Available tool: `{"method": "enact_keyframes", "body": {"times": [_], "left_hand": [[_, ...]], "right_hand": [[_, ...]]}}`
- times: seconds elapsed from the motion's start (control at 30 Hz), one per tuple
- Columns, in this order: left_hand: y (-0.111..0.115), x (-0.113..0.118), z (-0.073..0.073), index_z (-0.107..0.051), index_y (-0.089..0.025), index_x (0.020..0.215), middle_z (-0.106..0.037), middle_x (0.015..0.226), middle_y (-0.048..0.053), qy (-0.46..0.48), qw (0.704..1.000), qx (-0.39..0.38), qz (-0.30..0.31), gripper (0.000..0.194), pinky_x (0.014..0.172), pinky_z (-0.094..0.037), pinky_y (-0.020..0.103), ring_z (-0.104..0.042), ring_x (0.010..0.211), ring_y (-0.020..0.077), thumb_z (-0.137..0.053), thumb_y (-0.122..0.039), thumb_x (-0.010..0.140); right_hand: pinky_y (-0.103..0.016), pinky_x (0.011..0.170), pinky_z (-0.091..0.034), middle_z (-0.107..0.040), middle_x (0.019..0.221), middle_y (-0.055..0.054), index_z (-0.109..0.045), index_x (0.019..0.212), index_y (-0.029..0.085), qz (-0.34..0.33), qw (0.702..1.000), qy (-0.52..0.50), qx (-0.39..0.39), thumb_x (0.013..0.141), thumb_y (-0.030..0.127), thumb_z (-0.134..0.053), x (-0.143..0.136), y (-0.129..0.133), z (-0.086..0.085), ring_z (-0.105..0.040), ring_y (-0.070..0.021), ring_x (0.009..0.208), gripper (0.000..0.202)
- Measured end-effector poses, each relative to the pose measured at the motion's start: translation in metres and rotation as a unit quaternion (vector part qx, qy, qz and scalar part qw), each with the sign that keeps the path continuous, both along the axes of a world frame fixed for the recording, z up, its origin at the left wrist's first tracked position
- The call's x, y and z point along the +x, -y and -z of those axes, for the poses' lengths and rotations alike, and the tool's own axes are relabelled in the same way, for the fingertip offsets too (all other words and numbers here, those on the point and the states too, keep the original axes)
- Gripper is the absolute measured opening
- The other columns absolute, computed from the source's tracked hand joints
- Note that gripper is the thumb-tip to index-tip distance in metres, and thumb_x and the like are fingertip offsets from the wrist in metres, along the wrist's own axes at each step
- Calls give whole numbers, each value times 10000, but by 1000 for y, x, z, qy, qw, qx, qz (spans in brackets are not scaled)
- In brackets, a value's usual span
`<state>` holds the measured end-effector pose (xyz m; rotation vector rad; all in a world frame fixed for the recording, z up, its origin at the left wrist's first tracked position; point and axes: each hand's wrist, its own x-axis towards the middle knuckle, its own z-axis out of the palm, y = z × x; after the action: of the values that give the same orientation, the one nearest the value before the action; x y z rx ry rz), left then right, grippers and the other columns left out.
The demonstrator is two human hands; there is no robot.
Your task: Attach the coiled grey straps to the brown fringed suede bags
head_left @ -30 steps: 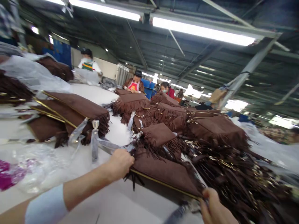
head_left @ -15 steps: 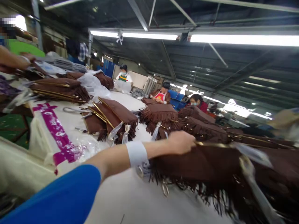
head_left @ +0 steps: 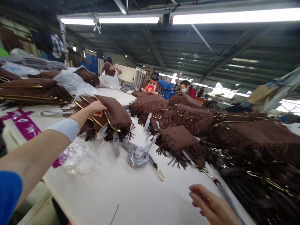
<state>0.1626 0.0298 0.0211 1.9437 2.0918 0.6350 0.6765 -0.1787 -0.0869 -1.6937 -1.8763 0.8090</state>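
My left hand [head_left: 97, 108] reaches out to the left stack and its fingers are closed on the gold-edged rim of a brown fringed bag [head_left: 117, 112]. Near the front right, above the white table [head_left: 131, 190], my right hand [head_left: 208, 201] is held with its fingers apart and nothing in it. A strap wrapped in plastic [head_left: 138, 157], with a gold clip at its end, lies between the hands. Another fringed bag [head_left: 179, 137] rests flat beyond my right hand.
Large piles of brown bags [head_left: 264, 134] cover the right side. More bags [head_left: 30, 90] lie at the left, near purple tape [head_left: 24, 123] and crumpled clear plastic [head_left: 79, 157]. Several people sit or stand at the far side.
My left hand has moved left, from a brown bag at the right to the left stack. That bag is no longer held up. My right hand has come into view, and the view has shifted right.
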Motion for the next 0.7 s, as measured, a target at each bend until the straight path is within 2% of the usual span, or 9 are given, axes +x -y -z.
{"method": "enact_keyframes", "body": {"times": [0.1, 0.2, 0.27, 0.37, 0.43, 0.5, 0.57, 0.67, 0.7], "left_hand": [[10, 21, -13, -612, -59, 641, -631, 621, 106, -104, 993, 39, -40, 376, 840, -456, 363, -612, 865, 238, -545, -335, 889], [26, 76, -22, -662, -29, 902, -678, 944, 156, -175, 980, 95, -18, 357, 899, -427, 393, -581, 1019, 281, -472, -331, 918], [40, 126, -15, -687, -65, 898, -685, 964, 165, -217, 972, 60, 66, 337, 852, -454, 361, -615, 973, 282, -523, -359, 877], [60, 194, 14, -720, -150, 922, -709, 947, 124, -243, 917, -13, 316, 268, 748, -486, 303, -647, 889, 251, -584, -361, 827], [69, 219, 34, -703, -206, 1045, -698, 1062, 100, -246, 877, -38, 410, 304, 713, -495, 291, -650, 914, 249, -653, -315, 765], [70, 223, 46, -672, -228, 1125, -674, 1148, 87, -255, 851, -59, 456, 373, 730, -497, 282, -644, 960, 239, -655, -227, 752], [66, 206, 44, -652, -196, 1163, -656, 1192, 95, -237, 846, -65, 472, 381, 811, -481, 277, -622, 1029, 224, -609, -164, 786], [65, 154, 21, -623, -139, 1201, -641, 1218, 108, -141, 877, -59, 456, 372, 883, -452, 270, -608, 1046, 202, -557, -159, 835], [69, 133, 11, -629, -136, 1186, -650, 1201, 101, -106, 889, -65, 441, 352, 869, -456, 263, -615, 1017, 193, -548, -171, 846]], "right_hand": [[-297, 679, -511, -700, 787, -36, -578, 874, 236, -62, 995, 70, 39, 893, 425, -428, -40, -15, -5, -673, -201, 736, 243], [-331, 741, -482, -698, 899, -51, -560, 909, 228, -65, 983, 156, 70, 934, 362, -396, -71, -29, -2, -666, -209, 810, 213], [-326, 740, -479, -682, 983, -64, -561, 988, 221, -48, 970, 222, 91, 937, 347, -434, -91, -36, 5, -665, -212, 849, 187], [-292, 692, -480, -657, 1018, -78, -576, 1024, 212, -19, 939, 318, 130, 919, 308, -508, -114, -43, 18, -653, -228, 927, 158], [-273, 662, -473, -650, 970, -74, -596, 938, 208, -8, 918, 369, 148, 934, 234, -473, -117, -47, 27, -641, -229, 944, 126], [-271, 633, -470, -647, 941, -69, -602, 894, 212, -12, 911, 388, 142, 942, 184, -423, -105, -48, 35, -639, -226, 921, 187], [-290, 618, -481, -650, 925, -67, -609, 893, 228, -41, 922, 366, 116, 928, 210, -432, -79, -50, 41, -643, -235, 889, 181], [-332, 770, -514, -674, 955, -74, -634, 942, 251, -121, 950, 267, 109, 904, 360, -447, -36, -59, 51, -655, -221, 880, 220], [-365, 816, -514, -680, 1003, -96, -634, 989, 244, -102, 953, 248, 140, 872, 428, -473, -26, -63, 55, -657, -247, 918, 271]]}}
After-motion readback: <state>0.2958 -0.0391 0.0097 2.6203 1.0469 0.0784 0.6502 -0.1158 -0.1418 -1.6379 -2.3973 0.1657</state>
